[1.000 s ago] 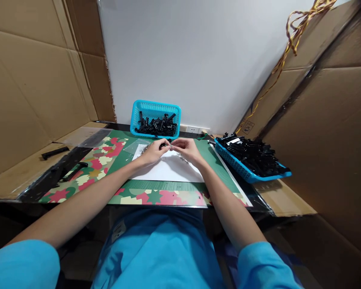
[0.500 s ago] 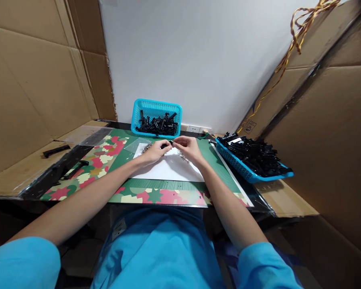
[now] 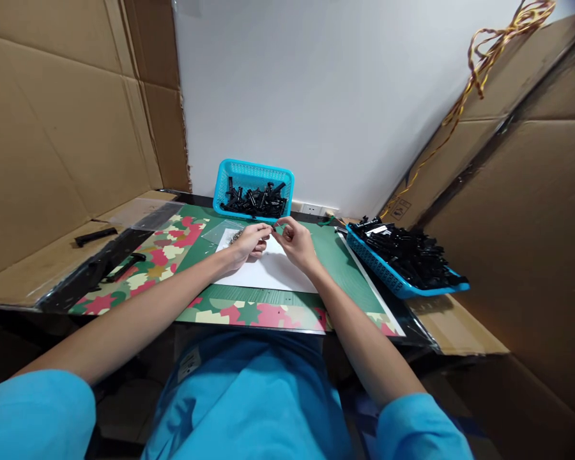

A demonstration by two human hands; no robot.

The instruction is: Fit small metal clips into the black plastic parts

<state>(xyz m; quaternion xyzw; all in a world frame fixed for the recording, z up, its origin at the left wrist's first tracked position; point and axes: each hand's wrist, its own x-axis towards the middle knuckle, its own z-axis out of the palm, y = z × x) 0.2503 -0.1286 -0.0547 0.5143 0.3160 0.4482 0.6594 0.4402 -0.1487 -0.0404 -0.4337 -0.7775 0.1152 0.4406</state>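
Above a white sheet (image 3: 249, 276), my left hand (image 3: 249, 245) is closed, its fingers curled around a small black plastic part (image 3: 273, 228). Only a bit of that part shows at the fingertips. My right hand (image 3: 295, 244) meets it there, thumb and forefinger pinched together at the part's end; what they pinch is too small to make out. Beside my left hand lies a pile of small shiny metal pieces (image 3: 236, 237), partly covered by the hand.
A blue basket (image 3: 218, 185) of black parts stands at the back. Another blue basket (image 3: 374, 263), heaped with black parts, sits tilted at right. Two loose black parts (image 3: 96, 237) lie at left. Cardboard walls (image 3: 62, 115) flank the green mat (image 3: 342, 268); a wall socket (image 3: 311, 209) is behind.
My hands stay together, but the right hand's fingers have curled in closer at the black part. Less of the part shows now. The view has shifted slightly.
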